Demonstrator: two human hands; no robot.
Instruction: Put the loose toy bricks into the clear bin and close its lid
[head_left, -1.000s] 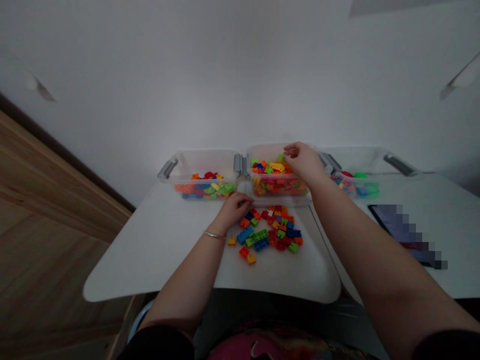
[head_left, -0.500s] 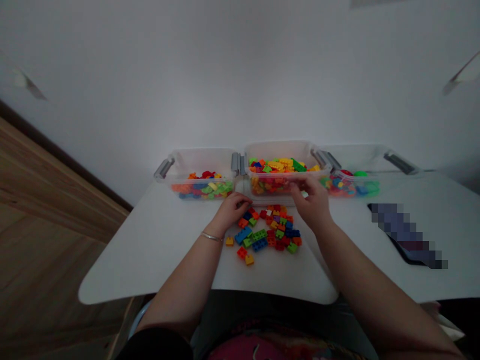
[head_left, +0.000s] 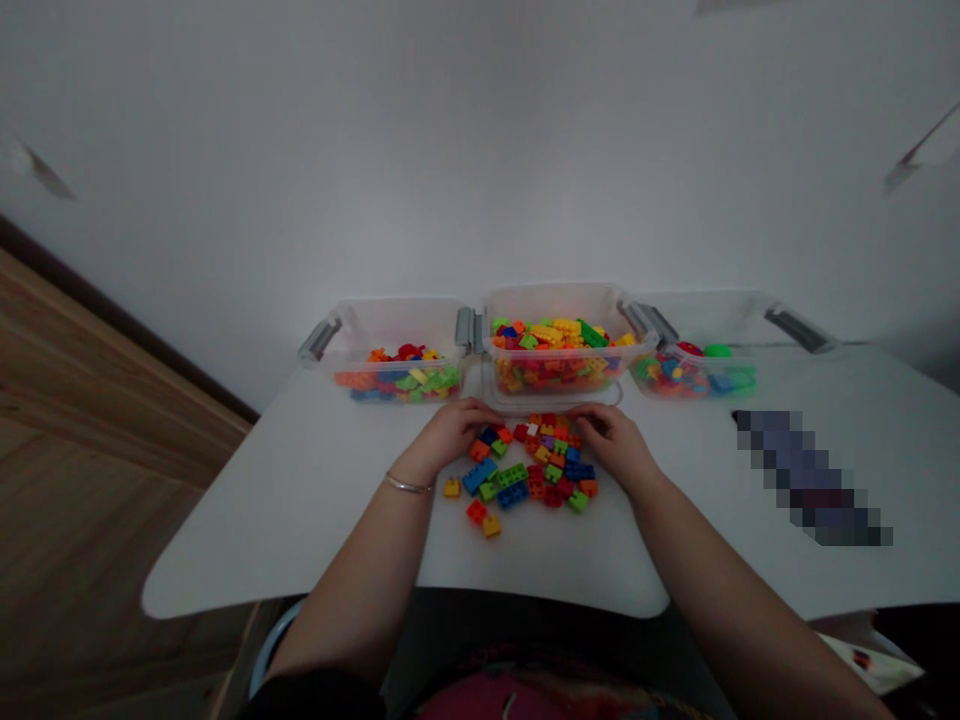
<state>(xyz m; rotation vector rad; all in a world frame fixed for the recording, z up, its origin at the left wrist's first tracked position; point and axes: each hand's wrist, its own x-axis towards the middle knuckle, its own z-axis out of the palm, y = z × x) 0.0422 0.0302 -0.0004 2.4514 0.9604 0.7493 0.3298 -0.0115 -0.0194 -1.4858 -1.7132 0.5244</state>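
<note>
Two bare hands flank a scatter of colorful toy bricks (head_left: pixel 513 475): the left hand (head_left: pixel 451 435) near ten o'clock, the right hand (head_left: pixel 616 445) between two and three. Each grip shows bent fingers at the scatter's far edge; in this dim light, whether either pinches a brick cannot be told. A silver bracelet (head_left: pixel 409 486) circles the left wrist. On the white counter (head_left: pixel 337 500), an orange brick (head_left: pixel 477 512) and a yellow brick (head_left: pixel 491 526) sit side by side at seven o'clock. Beyond stand three clear containers of colored pieces: the left bin (head_left: pixel 401 322) at ten, the middle bin (head_left: pixel 562 302) past twelve, the right bin (head_left: pixel 712 315) at two. A dark, pixelated object (head_left: pixel 802 480) lies at three.
</note>
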